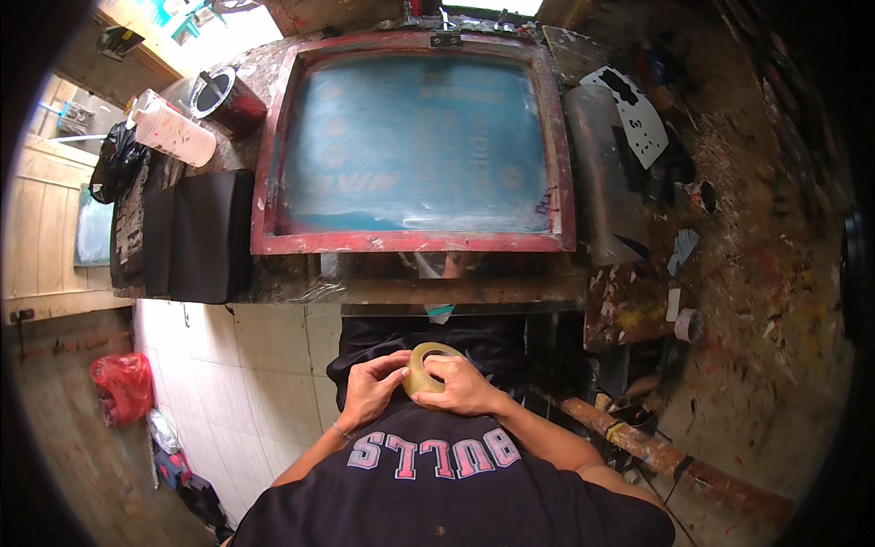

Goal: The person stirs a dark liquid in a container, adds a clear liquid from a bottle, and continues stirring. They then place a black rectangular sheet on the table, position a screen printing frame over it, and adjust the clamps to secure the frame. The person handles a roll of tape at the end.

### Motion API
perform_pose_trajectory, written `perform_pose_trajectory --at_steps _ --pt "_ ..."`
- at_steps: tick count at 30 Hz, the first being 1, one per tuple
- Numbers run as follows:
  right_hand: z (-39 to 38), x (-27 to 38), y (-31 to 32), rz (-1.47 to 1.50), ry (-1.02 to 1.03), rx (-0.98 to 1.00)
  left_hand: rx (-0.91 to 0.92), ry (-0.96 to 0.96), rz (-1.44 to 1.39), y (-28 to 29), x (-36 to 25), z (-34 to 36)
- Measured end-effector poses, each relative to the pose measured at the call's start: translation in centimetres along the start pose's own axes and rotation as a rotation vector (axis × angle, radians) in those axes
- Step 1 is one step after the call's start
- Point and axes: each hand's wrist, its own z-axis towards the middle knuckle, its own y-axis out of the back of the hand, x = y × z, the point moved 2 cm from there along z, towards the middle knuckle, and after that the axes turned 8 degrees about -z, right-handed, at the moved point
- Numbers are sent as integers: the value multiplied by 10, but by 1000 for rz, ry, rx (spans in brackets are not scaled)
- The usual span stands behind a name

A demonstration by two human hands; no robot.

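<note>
A roll of clear yellowish packing tape (416,372) is held low in front of my body, over dark cloth. My right hand (460,387) grips it from the right, thumb at the central hole and fingers curled around the side. On the roll's left edge, the fingertips of my left hand (372,387) are pinched together against the tape; whether they have a loose end is too small to see. Beyond both hands, a screen-printing frame (410,242) with red-painted wooden edges and blue mesh lies on the worktable.
Left of the frame stand a stained white bottle (175,133), a paint pot (239,105) and a black padded piece (214,237). A white cut-out sheet (643,128) and another tape roll (690,325) lie on the right. A red plastic bag (123,387) hangs at lower left.
</note>
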Motion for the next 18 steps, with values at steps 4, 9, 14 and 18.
perform_pose_trajectory --at_steps 4,9,14,18 --pt "-3 0 -3 -21 37 -11 26 51 -52 -1 -7 0" --pt "-3 1 -1 -37 72 16 57 16 -105 4 -2 2" --pt "-2 1 -2 -52 96 -4 23 49 -95 6 0 2" --pt "-2 -1 -2 -48 54 32 4 9 57 2 -14 -1"
